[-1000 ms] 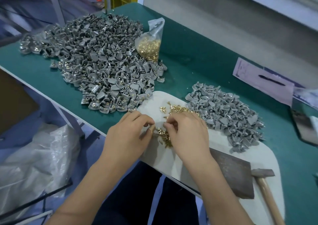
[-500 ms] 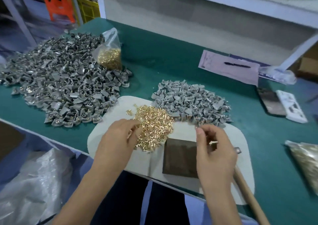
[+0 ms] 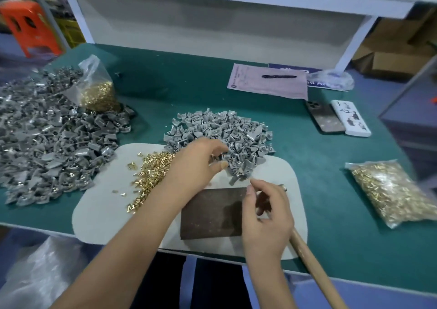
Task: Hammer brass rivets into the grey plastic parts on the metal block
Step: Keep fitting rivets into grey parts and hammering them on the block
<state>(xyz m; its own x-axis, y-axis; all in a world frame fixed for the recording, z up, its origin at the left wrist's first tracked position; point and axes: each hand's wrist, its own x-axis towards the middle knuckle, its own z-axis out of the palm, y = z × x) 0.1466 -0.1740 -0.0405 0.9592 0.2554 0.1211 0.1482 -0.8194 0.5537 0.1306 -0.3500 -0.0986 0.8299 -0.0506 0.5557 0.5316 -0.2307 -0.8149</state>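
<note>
A dark metal block [image 3: 212, 211] lies on a pale mat [image 3: 106, 204] at the table's front edge. Loose brass rivets [image 3: 153, 169] are heaped on the mat to its left. Behind the block is a small pile of grey plastic parts [image 3: 224, 131]. My left hand [image 3: 198, 162] reaches into the pile's near edge, thumb and fingers curled on a grey part. My right hand [image 3: 264, 214] hovers over the block's right end, thumb and forefinger pinched together on what looks like a small rivet. The hammer's wooden handle [image 3: 314, 268] runs out from under that hand; its head is mostly hidden.
A large heap of grey parts [image 3: 47, 143] fills the left of the green table, with a bag of rivets [image 3: 99, 91] on it. Another rivet bag [image 3: 392, 190] lies at right. Paper with a pen [image 3: 267, 79], a phone [image 3: 324, 117] and a white box [image 3: 350, 117] sit behind.
My left hand left the brass rivets and moved right into the small grey parts pile. My right hand moved off the rivets to the block's right end. The view swung right.
</note>
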